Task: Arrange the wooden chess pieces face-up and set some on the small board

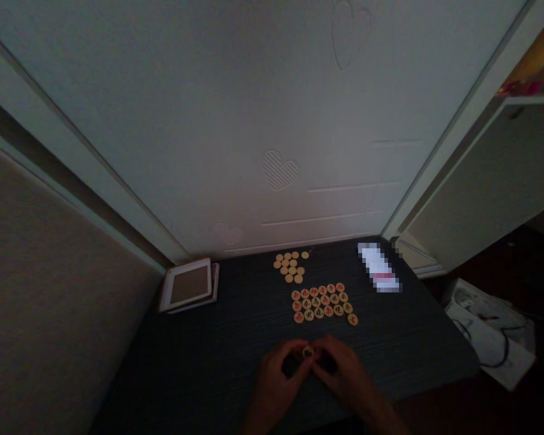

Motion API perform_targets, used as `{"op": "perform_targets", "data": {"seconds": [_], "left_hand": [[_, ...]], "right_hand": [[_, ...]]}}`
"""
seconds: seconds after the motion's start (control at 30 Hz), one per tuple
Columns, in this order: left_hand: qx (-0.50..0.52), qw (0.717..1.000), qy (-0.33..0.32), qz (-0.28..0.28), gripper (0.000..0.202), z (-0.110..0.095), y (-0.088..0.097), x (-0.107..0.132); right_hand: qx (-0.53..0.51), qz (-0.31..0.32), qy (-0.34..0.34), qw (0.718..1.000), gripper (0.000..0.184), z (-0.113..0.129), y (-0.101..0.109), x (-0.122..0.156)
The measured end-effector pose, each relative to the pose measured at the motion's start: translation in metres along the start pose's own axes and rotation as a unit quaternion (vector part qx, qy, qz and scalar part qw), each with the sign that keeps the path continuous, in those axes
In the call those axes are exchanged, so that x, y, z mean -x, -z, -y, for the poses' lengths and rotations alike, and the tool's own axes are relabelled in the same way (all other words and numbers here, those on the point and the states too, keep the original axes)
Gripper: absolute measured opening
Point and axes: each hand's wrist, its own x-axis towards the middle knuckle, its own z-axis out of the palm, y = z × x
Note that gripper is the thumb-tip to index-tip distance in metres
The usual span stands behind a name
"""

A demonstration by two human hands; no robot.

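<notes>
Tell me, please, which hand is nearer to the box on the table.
Left: the left hand is right of the box and lower in view; the right hand is farther right.

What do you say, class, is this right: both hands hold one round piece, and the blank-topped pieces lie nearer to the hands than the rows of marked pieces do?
Not quite: the blank-topped pieces lie farther off than the rows of marked pieces, as the head view shows. The left hand and right hand do hold one round piece.
</notes>
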Motion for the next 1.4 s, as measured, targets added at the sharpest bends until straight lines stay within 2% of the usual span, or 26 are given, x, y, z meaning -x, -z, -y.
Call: {"op": "perform_targets", "data": {"seconds": [0.23, 0.43, 0.67, 0.87, 1.03, 1.17, 1.4], "left_hand": [[0.013, 1.000, 0.022, -0.005, 0.011, 0.000, -0.001, -0.002], [-0.017, 1.000, 0.002, 0.004, 0.021, -0.001, 0.003, -0.001], [-0.021, 1.000, -0.023, -0.004, 0.021, 0.004, 0.003, 0.002], [0.036, 0.999, 0.010, 0.007, 0.018, -0.003, 0.003, 0.001], [0.022, 1.000, 0.017, -0.004, 0.017, -0.002, 0.004, 0.002], [0.024, 1.000, 0.011, -0.004, 0.019, -0.002, 0.005, 0.002], [0.055, 0.998, 0.005, 0.006, 0.007, -0.005, 0.004, 0.000]], "right_hand": [[0.001, 0.016, 0.015, 1.000, 0.016, 0.001, -0.002, 0.001], [0.006, 0.003, 0.010, 1.000, 0.018, 0.008, 0.001, 0.000], [0.006, -0.018, 0.012, 1.000, 0.016, 0.009, 0.002, -0.002], [0.006, -0.013, 0.028, 1.000, 0.020, 0.012, 0.002, -0.001], [-0.009, -0.005, 0.023, 1.000, 0.028, 0.017, 0.005, -0.003], [-0.017, -0.004, 0.013, 1.000, 0.026, 0.017, 0.006, -0.005], [-0.009, 0.001, 0.025, 1.000, 0.020, 0.009, 0.002, 0.001]]}}
